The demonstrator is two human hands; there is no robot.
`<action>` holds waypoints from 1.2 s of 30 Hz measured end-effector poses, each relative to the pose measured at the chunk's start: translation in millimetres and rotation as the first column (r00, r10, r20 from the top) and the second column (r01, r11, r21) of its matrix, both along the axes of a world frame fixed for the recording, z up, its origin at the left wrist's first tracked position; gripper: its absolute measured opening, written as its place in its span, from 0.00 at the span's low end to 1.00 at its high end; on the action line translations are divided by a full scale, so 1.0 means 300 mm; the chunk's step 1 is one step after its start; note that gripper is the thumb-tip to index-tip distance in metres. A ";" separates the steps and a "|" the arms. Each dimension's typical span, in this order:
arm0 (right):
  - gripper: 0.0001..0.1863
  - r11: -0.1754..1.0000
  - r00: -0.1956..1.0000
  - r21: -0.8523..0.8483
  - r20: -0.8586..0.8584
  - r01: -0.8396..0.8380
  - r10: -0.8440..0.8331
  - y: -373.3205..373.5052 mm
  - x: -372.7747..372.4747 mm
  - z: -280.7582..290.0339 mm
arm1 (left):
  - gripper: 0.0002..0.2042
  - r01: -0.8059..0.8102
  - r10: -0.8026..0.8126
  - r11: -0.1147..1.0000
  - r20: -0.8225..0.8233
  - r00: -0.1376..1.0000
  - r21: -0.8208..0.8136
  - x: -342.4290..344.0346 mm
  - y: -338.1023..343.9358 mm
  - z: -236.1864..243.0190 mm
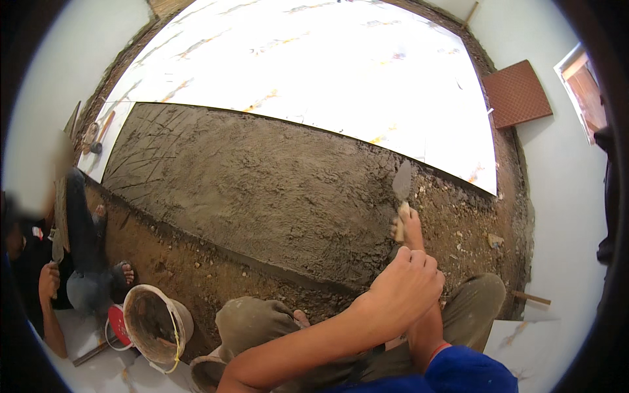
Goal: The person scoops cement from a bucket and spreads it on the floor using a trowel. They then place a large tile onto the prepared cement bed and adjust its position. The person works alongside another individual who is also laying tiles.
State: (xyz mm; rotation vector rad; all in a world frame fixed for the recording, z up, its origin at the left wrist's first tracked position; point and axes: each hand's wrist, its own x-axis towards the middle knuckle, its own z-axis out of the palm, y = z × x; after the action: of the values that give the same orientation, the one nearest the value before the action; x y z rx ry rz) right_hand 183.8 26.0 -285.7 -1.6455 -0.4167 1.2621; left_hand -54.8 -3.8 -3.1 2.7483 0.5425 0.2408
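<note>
My right hand (407,226) is closed round the pale wooden handle of a pointed trowel (402,182). Its metal blade points away from me, over the right end of a wet grey mortar bed (262,183), near the edge of the laid white tiles (314,65). Across my right forearm lies my left hand (413,275), its fingers curled; whatever is inside them, if anything, is hidden. At the left end the mortar carries crossing scored lines.
At the left a co-worker's hand (49,280) grips another trowel (57,250). A mortar-stained bucket (152,321) stands beside a red-and-white pail (118,325). A mallet (101,134) lies on the left tile; a reddish-brown tile (517,93) leans on the right wall.
</note>
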 end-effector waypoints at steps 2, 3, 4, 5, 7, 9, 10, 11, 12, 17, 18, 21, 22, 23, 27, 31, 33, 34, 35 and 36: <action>0.16 0.987 0.986 -0.007 -0.059 0.158 -0.158 0.055 -0.090 0.012 | 0.12 0.008 -0.009 1.000 -0.004 1.000 -0.023 -0.029 0.006 0.014; 0.16 0.975 0.970 -0.007 -0.108 0.220 -0.220 0.080 -0.110 0.009 | 0.11 0.009 -0.009 0.999 -0.006 1.000 -0.034 -0.048 0.009 0.023; 0.15 0.949 0.942 -0.019 -0.115 0.315 -0.315 0.096 -0.125 -0.001 | 0.11 0.010 -0.010 0.999 -0.009 1.000 -0.045 -0.070 0.013 0.034; 0.14 0.922 0.910 -0.016 -0.153 0.387 -0.385 0.126 -0.140 -0.020 | 0.11 -0.008 0.009 0.999 0.011 1.000 -0.050 -0.093 0.020 0.046; 0.13 0.920 0.898 -0.020 -0.210 0.391 -0.386 0.179 -0.187 -0.064 | 0.11 -0.041 0.043 0.996 0.025 0.999 -0.076 -0.142 0.036 0.080; 0.13 0.963 0.941 -0.001 -0.212 0.270 -0.264 0.243 -0.278 -0.112 | 0.12 -0.111 0.115 0.992 0.070 0.991 -0.060 -0.200 0.066 0.111; 0.13 0.971 0.956 -0.024 -0.171 0.239 -0.240 0.281 -0.360 -0.142 | 0.12 -0.156 0.161 0.986 0.095 0.982 -0.055 -0.228 0.082 0.123; 0.13 0.993 0.977 0.011 -0.179 0.118 -0.114 0.328 -0.432 -0.159 | 0.11 -0.186 0.192 0.981 0.102 0.976 -0.062 -0.250 0.095 0.132; 0.13 1.000 0.985 0.000 -0.171 0.009 -0.009 0.376 -0.515 -0.175 | 0.11 -0.195 0.199 0.979 0.059 0.978 -0.062 -0.269 0.103 0.138; 0.12 0.988 0.987 0.001 -0.051 -0.154 0.154 0.550 -0.741 -0.187 | 0.12 -0.261 0.266 0.963 0.075 0.961 -0.072 -0.270 0.092 0.125; 0.12 0.993 0.992 -0.039 -0.069 -0.111 0.108 0.551 -0.730 -0.181 | 0.11 -0.226 0.233 0.971 0.106 0.967 -0.075 -0.258 0.082 0.119; 0.14 0.999 0.989 -0.042 -0.143 0.033 -0.038 0.502 -0.657 -0.164 | 0.09 -0.125 0.136 0.990 0.192 0.972 -0.066 -0.238 0.063 0.105; 0.15 0.993 0.976 -0.071 -0.192 0.094 -0.106 0.490 -0.648 -0.163 | 0.08 -0.148 0.155 0.988 0.215 0.964 -0.052 -0.236 0.064 0.101; 0.16 0.977 0.950 -0.113 -0.237 0.182 -0.204 0.491 -0.653 -0.162 | 0.08 -0.158 0.163 0.987 0.221 0.961 -0.042 -0.238 0.070 0.098; 0.16 0.998 0.932 0.028 -0.356 -0.054 0.061 0.604 -0.844 -0.162 | 0.07 -0.223 0.222 0.975 0.222 0.949 -0.018 -0.258 0.104 0.088; 0.15 0.989 0.940 -0.010 -0.315 -0.145 0.134 0.762 -1.053 -0.127 | 0.07 -0.282 0.278 0.959 0.277 0.920 -0.028 -0.272 0.115 0.081; 0.17 0.976 0.943 -0.018 -0.265 -0.215 0.203 0.762 -1.035 -0.100 | 0.07 -0.309 0.304 0.951 0.283 0.910 -0.028 -0.279 0.113 0.083; 0.17 0.973 0.945 -0.027 -0.243 -0.231 0.218 0.753 -1.009 -0.087 | 0.07 -0.284 0.283 0.958 0.266 0.921 -0.036 -0.284 0.111 0.085; 0.18 0.955 0.940 -0.020 -0.180 -0.297 0.288 0.720 -0.961 -0.077 | 0.07 -0.265 0.268 0.963 0.256 0.929 -0.045 -0.290 0.109 0.089; 0.18 0.966 0.961 -0.040 -0.127 -0.254 0.247 0.694 -0.931 -0.073 | 0.07 -0.243 0.252 0.968 0.238 0.938 -0.065 -0.297 0.108 0.092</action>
State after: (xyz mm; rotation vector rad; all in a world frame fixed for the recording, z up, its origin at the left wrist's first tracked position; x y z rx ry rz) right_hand -95.5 234.4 -307.7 -1.5882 -0.5317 1.5666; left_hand -143.9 28.5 24.6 2.5615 0.8142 0.6152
